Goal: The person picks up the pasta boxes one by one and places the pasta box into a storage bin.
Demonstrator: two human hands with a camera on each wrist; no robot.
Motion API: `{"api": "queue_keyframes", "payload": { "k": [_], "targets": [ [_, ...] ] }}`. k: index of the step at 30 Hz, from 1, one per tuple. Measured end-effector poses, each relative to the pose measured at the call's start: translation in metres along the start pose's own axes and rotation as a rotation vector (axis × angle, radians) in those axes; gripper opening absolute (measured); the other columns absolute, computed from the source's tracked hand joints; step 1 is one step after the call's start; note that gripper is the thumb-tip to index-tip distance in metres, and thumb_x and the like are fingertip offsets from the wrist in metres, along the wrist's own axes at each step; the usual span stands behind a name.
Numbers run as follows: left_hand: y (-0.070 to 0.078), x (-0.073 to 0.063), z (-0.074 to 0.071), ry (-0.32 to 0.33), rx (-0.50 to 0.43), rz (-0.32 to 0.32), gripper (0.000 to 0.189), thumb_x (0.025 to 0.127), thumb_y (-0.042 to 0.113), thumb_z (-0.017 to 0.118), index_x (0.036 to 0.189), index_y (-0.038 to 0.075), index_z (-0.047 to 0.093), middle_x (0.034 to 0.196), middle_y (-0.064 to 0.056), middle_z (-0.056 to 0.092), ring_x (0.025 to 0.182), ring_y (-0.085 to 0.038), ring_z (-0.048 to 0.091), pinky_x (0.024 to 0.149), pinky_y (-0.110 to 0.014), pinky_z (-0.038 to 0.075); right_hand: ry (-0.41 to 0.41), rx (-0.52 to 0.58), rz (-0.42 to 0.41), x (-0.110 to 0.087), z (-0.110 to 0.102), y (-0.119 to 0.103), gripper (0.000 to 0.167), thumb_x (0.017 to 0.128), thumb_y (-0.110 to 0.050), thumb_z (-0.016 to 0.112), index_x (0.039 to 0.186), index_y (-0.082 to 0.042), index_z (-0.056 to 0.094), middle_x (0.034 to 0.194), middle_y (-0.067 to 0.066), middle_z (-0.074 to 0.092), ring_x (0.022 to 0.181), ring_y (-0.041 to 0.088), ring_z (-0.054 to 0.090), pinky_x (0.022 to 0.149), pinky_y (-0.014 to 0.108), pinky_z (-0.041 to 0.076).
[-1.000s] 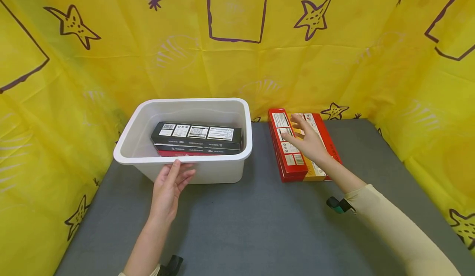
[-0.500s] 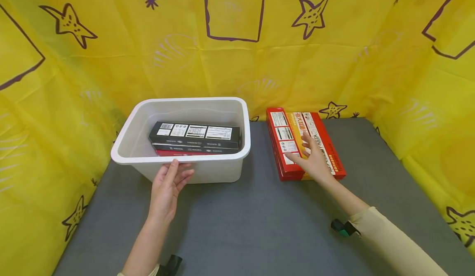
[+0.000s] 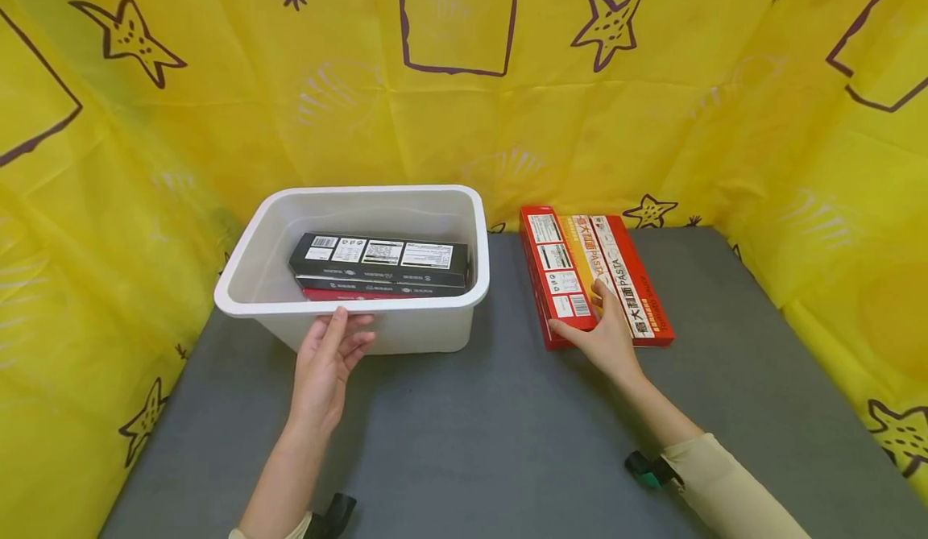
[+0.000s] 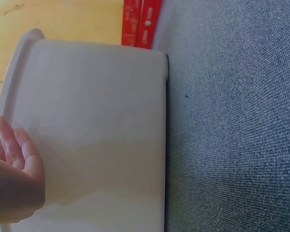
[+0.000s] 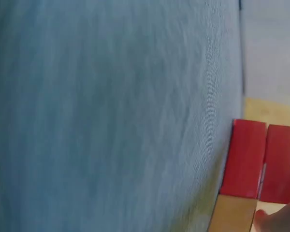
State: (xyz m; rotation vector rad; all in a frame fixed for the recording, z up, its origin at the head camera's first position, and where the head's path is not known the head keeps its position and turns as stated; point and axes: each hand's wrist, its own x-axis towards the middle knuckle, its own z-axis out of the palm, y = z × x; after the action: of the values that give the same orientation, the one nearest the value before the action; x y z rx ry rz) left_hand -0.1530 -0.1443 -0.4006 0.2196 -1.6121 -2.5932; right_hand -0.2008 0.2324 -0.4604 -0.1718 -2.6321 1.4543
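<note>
In the head view, a white plastic tub stands at centre left. My left hand holds its front rim, thumb on the edge and fingers beneath. Inside, a black box lies over another dark box and a red one. To the right, a narrow red box rests on another red box, beside flat orange and red pasta boxes. My right hand spans the near end of the upper red box, thumb at the left and fingers spread at its right side. Whether it touches the box is unclear.
A grey cloth-covered table lies beneath everything. Yellow printed fabric hangs close behind the tub and boxes and along both sides. The tub's right wall stands a short way from the red boxes.
My right hand has drawn back toward the near end of the red box and lowered around it, uncovering more of the pasta boxes. The left hand stays on the tub's rim.
</note>
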Motion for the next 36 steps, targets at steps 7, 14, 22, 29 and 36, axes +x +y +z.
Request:
{"api": "queue_keyframes", "payload": {
  "k": [7, 14, 22, 29, 36],
  "targets": [
    [0.001, 0.0, 0.001, 0.015, 0.003, -0.005, 0.017, 0.101, 0.028, 0.054, 0.104, 0.012, 0.054, 0.088, 0.003, 0.073, 0.071, -0.008, 0.067, 0.077, -0.024, 0.055, 0.035, -0.058, 0.003, -0.004, 0.007, 0.003, 0.104, 0.074, -0.041, 0.084, 0.15, -0.004, 0.024, 0.147, 0.017, 0.038, 0.131, 0.032, 0.039, 0.105, 0.051, 0.036],
    [0.001, 0.001, 0.002, 0.021, -0.001, -0.003, 0.017, 0.101, 0.028, 0.054, 0.104, 0.011, 0.054, 0.087, 0.002, 0.072, 0.07, -0.008, 0.067, 0.075, -0.023, 0.055, 0.011, -0.123, -0.005, -0.006, 0.011, 0.002, 0.107, 0.072, -0.041, 0.086, 0.15, -0.003, 0.023, 0.143, 0.019, 0.038, 0.127, 0.035, 0.037, 0.101, 0.055, 0.037],
    [0.0, 0.001, 0.001, 0.021, 0.0, -0.003, 0.017, 0.102, 0.027, 0.054, 0.105, 0.01, 0.053, 0.086, 0.002, 0.072, 0.069, -0.008, 0.067, 0.074, -0.023, 0.054, 0.031, -0.144, -0.045, -0.005, 0.013, 0.006, 0.101, 0.072, -0.035, 0.086, 0.147, 0.001, 0.028, 0.139, 0.021, 0.041, 0.124, 0.036, 0.04, 0.101, 0.055, 0.036],
    [0.0, 0.001, 0.002, 0.014, -0.003, 0.001, 0.017, 0.101, 0.027, 0.054, 0.105, 0.01, 0.054, 0.087, 0.002, 0.072, 0.069, -0.008, 0.067, 0.074, -0.022, 0.054, 0.033, -0.134, -0.004, -0.003, 0.01, 0.003, 0.098, 0.075, -0.035, 0.083, 0.148, -0.001, 0.028, 0.141, 0.022, 0.042, 0.123, 0.039, 0.041, 0.1, 0.058, 0.036],
    [0.0, 0.001, 0.002, 0.016, -0.004, -0.003, 0.016, 0.102, 0.027, 0.054, 0.105, 0.011, 0.054, 0.086, 0.002, 0.072, 0.069, -0.008, 0.066, 0.074, -0.022, 0.054, 0.003, -0.063, 0.053, -0.003, 0.006, -0.002, 0.099, 0.076, -0.036, 0.082, 0.151, -0.007, 0.025, 0.141, 0.02, 0.043, 0.123, 0.036, 0.043, 0.1, 0.056, 0.038]
  ]
}}
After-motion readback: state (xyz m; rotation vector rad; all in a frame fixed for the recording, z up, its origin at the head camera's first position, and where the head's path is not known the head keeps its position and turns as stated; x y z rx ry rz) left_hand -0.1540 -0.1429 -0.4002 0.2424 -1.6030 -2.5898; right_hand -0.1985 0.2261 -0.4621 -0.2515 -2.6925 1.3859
